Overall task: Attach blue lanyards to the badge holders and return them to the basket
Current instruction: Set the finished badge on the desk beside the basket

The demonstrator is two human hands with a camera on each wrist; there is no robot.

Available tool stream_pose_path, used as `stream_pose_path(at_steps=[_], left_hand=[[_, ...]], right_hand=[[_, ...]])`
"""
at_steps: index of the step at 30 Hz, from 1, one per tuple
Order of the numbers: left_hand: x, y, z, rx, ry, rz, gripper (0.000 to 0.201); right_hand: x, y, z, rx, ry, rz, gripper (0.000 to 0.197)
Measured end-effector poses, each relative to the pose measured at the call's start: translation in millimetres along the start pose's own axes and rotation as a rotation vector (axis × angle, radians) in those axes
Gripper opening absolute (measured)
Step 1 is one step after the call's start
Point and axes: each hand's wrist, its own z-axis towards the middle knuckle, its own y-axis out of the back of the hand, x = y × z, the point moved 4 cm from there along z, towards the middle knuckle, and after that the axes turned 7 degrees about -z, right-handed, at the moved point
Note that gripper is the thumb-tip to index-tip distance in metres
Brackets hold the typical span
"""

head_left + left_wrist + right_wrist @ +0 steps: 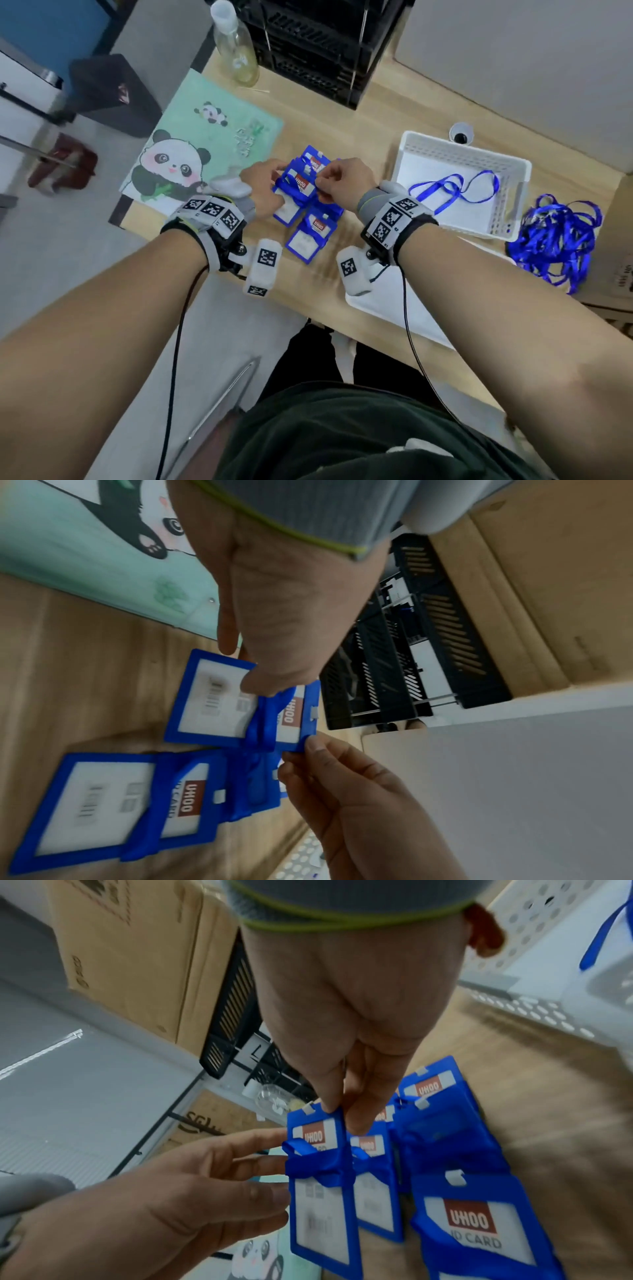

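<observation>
Several blue badge holders (308, 236) lie in a pile at the middle of the wooden table. Both hands hold the top badge holder (298, 186), lifted and tilted. My left hand (277, 178) pinches its left side, thumb on the face (253, 685). My right hand (320, 186) pinches its top corner near the white clip (339, 1118). A short blue strap crosses the held holder (322, 1218). The white basket (462, 150) stands to the right with one blue lanyard (452, 190) in it. A tangle of blue lanyards (555, 240) lies right of the basket.
A green panda mat (205, 150) lies left of the pile. A glass bottle (236, 51) and black crates (318, 51) stand at the back. A cardboard box (620, 240) sits at the right edge, a white sheet (394, 308) at the front edge.
</observation>
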Motion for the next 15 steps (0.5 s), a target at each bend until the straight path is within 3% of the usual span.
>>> stream_pose_path(at_steps=[7,15], left_hand=[[35.6,-18.6,14.7,0.071,0.091,0.001,0.063],[42.6,-26.3,22.1,0.082,0.112,0.047,0.045]], right_hand=[[-7.8,-35.4,25.5,0.088,-0.020,-0.169,0.019],[-13.1,-51.9,42.2,0.084,-0.026,-0.280,0.015]])
